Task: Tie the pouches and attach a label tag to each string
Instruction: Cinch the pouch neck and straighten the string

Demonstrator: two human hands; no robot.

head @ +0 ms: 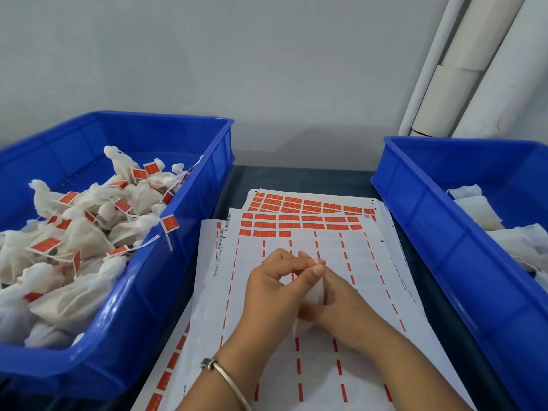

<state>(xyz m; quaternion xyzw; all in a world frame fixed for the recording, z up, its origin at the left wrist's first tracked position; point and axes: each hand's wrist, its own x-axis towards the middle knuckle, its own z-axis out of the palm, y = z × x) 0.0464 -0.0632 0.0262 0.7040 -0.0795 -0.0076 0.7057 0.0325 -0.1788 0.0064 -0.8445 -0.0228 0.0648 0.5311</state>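
**Both hands closed on one pouch over the label sheets**

The dark tabletop (299, 178) carries two blue bins with label sheets between them. The left bin (166, 271) is heaped with tied white pouches (89, 232), each trailing a string with an orange label tag (169, 223); one tag hangs over the bin's near wall. The right bin (444, 232) holds a smaller pile of flat, untagged pouches (486, 215) against its far side. White pipes (474, 69) stand in the corner behind it.

The label sheets (326, 366) lie fanned in an overlapping stack. The upper sheets still hold rows of orange labels (296, 221); the nearest sheet is mostly stripped, with only orange dashes left.

Above that sheet, the left hand (272, 289) and right hand (341, 304) meet around a single white pouch (314, 292). The right hand's fingers curl round the pouch body from the side. The left hand's fingers are bent inward, thumb and fingertips pinching at the pouch's gathered top, where a bit of white string or fabric shows at the fingertips; which it is cannot be told. A metal bangle (228, 378) sits on the left wrist.
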